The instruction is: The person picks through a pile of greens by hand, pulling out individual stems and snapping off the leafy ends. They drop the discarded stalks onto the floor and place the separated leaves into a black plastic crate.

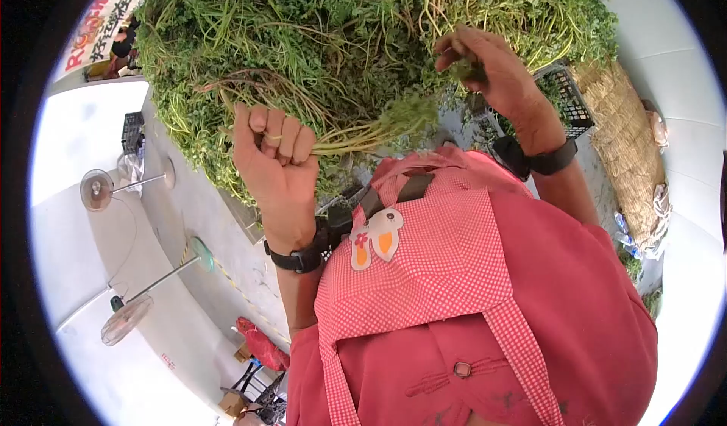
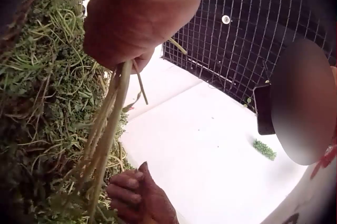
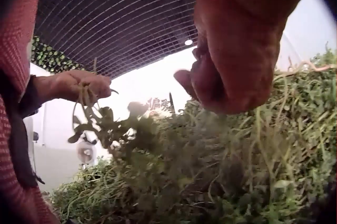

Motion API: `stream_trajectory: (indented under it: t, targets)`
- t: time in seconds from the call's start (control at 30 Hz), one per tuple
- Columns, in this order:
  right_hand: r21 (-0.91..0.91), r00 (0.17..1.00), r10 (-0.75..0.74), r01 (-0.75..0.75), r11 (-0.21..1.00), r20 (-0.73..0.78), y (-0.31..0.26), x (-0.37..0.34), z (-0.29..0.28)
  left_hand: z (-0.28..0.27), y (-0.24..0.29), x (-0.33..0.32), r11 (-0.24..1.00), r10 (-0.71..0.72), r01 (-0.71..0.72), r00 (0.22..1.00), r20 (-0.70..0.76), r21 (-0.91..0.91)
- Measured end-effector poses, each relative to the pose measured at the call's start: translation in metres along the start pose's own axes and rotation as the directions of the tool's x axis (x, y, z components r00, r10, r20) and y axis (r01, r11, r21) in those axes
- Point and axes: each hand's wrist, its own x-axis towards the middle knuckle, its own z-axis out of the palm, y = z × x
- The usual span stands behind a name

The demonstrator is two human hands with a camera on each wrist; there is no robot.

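Observation:
My left hand grips a bunch of leafy green stems by its stalk end, the leafy tops pointing right. In the left wrist view the long stalks hang below that fist. Right of the bunch, my right hand is raised over the pile's near edge with curled fingers, and a small dark clump of leaves shows between them and the thumb. A big heap of the same greens spreads behind both hands. In the right wrist view, blurred leaves lie just below the right hand.
A black plastic crate with greens stands beyond my right wrist, next to a woven straw mat. Fans stand off to the left. A red-and-white checked apron covers my front, close under the hands.

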Motion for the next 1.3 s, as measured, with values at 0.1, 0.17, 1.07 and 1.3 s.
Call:
stream_trajectory:
  t: [0.1,0.17,1.07,1.3]
  targets:
    - [-0.153,0.888,-0.011,0.091,0.984,0.459,0.011,-0.006,0.018,-0.001,0.004,0.003,0.995,-0.08,0.087,0.989,0.127,-0.047]
    - [-0.175,0.709,-0.297,0.511,0.842,0.639,0.038,-0.002,0.041,0.001,0.005,0.006,0.992,-0.111,0.12,0.981,0.158,-0.048]
    - [-0.455,0.674,0.127,0.336,0.825,0.728,0.03,0.006,0.058,-0.018,-0.015,0.004,0.955,-0.009,0.013,1.0,-0.014,0.295]
    - [-0.446,0.728,-0.018,0.439,0.78,0.685,0.035,0.008,0.057,-0.014,-0.021,0.004,0.936,0.007,0.005,0.999,-0.032,0.352]
